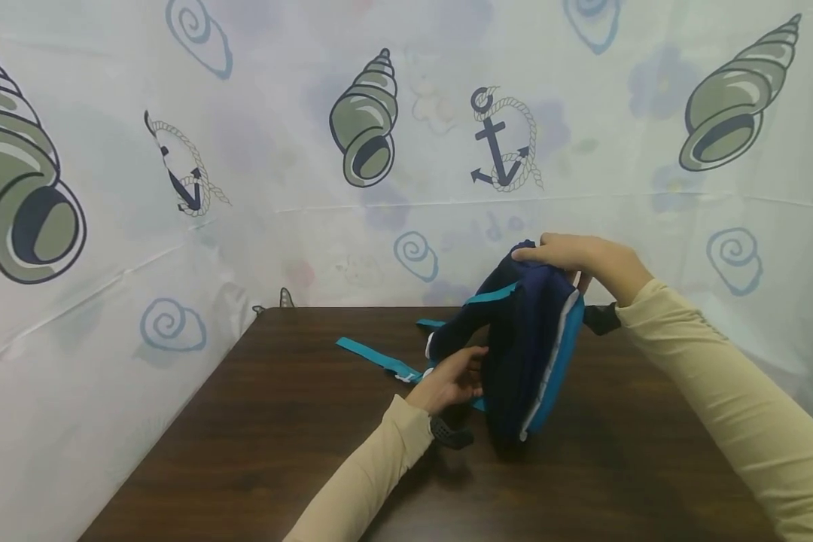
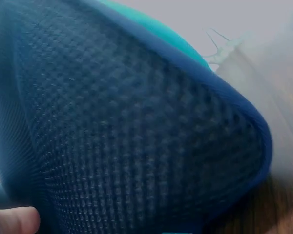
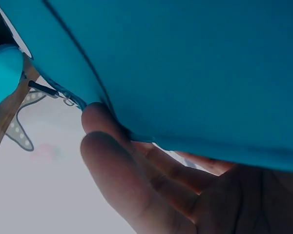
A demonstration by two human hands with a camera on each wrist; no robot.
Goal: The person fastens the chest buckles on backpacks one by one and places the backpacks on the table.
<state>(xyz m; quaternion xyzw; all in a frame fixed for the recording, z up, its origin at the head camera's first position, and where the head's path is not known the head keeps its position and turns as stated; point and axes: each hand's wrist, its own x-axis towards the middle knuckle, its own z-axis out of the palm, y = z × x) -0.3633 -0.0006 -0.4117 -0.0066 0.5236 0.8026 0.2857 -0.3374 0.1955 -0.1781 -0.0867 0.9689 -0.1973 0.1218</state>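
A small navy backpack (image 1: 525, 346) with a teal front stands tilted over the table. At its top, my right hand (image 1: 586, 256) grips the upper edge; in the right wrist view, the thumb and fingers (image 3: 117, 175) lie along the rim of the teal panel (image 3: 185, 73). My left hand (image 1: 450, 380) is beside the back of the bag, fingers loosely bent near the shoulder strap. Dark mesh padding (image 2: 136, 131) fills most of the left wrist view, with one fingertip (image 2: 19, 220) against it at the lower left. Part of the left hand's fingers is hidden.
A loose teal strap (image 1: 373, 354) with a white buckle (image 1: 408, 376) trails left across the dark wooden table (image 1: 278, 452). Behind the table hangs a white cloth (image 1: 278, 248) printed with shells and anchors.
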